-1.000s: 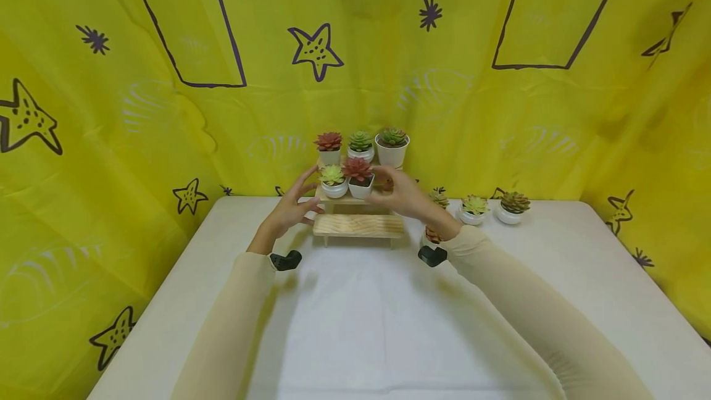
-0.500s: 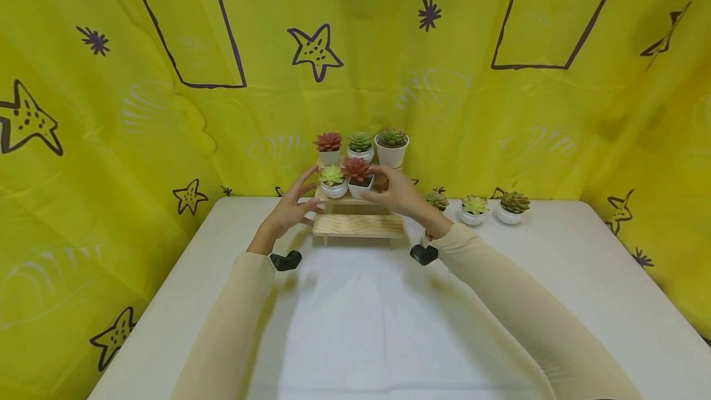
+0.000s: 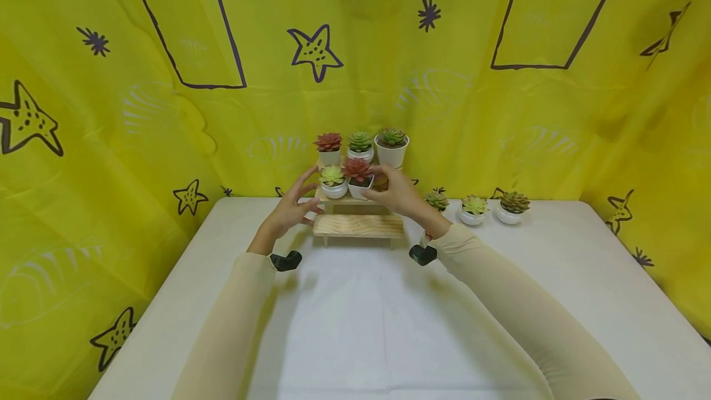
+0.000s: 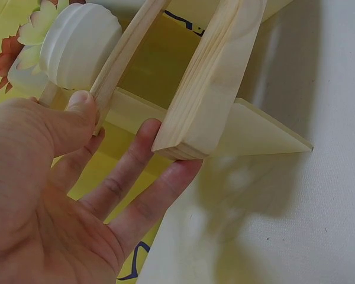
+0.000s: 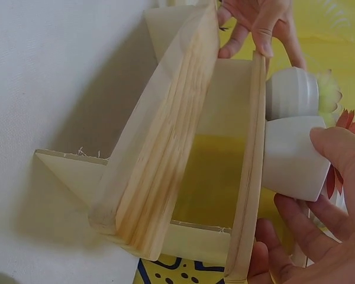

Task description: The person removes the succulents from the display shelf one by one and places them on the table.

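The right hand (image 3: 400,195) has its thumb and fingers bent around a white, square pot with a red succulent (image 3: 358,170) in it. Its grip is only as wide as the pot. That pot is on the middle step of a little wooden stand (image 3: 358,225), just beside a pale green succulent (image 3: 332,176) in a round white pot.

The left hand (image 3: 290,207) is at the other end of the stand. Its grip is loose and wide, with the fingers spread out. The thumb touches the end of the middle step, and some fingertips touch the bottom step.

Up on the top step are a smaller red plant (image 3: 328,142), a round-potted green plant (image 3: 360,142) and a taller-potted green plant (image 3: 392,148). More little plants (image 3: 473,206) sit to the right on the white bench (image 3: 333,326). Behind it all hangs a bright yellow cloth (image 3: 366,91) with stars on it.
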Action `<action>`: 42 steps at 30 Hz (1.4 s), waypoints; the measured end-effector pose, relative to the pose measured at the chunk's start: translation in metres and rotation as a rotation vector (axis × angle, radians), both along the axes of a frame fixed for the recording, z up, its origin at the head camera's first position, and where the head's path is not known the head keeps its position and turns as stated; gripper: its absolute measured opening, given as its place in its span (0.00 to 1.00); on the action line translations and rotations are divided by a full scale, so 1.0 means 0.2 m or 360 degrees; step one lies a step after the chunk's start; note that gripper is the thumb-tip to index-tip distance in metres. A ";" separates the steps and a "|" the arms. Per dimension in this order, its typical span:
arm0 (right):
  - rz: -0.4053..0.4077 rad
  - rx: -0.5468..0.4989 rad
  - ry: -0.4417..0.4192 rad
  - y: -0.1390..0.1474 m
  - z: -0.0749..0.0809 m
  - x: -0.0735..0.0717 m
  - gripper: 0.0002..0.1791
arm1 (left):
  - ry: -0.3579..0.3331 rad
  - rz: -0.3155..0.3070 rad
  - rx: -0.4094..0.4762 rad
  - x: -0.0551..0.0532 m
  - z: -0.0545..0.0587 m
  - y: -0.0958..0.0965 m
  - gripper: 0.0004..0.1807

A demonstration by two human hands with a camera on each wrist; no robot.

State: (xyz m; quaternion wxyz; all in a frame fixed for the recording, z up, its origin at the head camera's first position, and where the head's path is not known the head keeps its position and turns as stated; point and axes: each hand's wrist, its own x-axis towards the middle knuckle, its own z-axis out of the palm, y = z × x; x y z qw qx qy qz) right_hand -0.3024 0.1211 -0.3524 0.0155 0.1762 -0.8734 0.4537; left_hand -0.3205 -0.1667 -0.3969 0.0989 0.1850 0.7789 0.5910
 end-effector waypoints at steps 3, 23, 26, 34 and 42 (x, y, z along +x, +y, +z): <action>0.0002 -0.0007 0.0011 0.00 0.00 0.00 0.33 | -0.0004 0.0004 0.0009 0.00 0.00 0.00 0.42; -0.0010 -0.0055 0.0053 0.01 0.00 0.00 0.32 | -0.0009 0.0026 -0.0011 -0.01 0.01 0.01 0.42; -0.0008 -0.0055 0.0063 0.01 0.00 0.00 0.31 | -0.0014 0.0029 -0.0014 -0.01 0.00 0.00 0.41; -0.0003 -0.0014 0.0091 0.03 0.03 0.01 0.29 | -0.0007 0.0039 -0.0042 0.00 0.00 0.00 0.41; 0.0023 -0.0051 0.0137 0.06 0.05 0.01 0.28 | -0.0009 0.0042 -0.0036 -0.01 0.00 0.00 0.41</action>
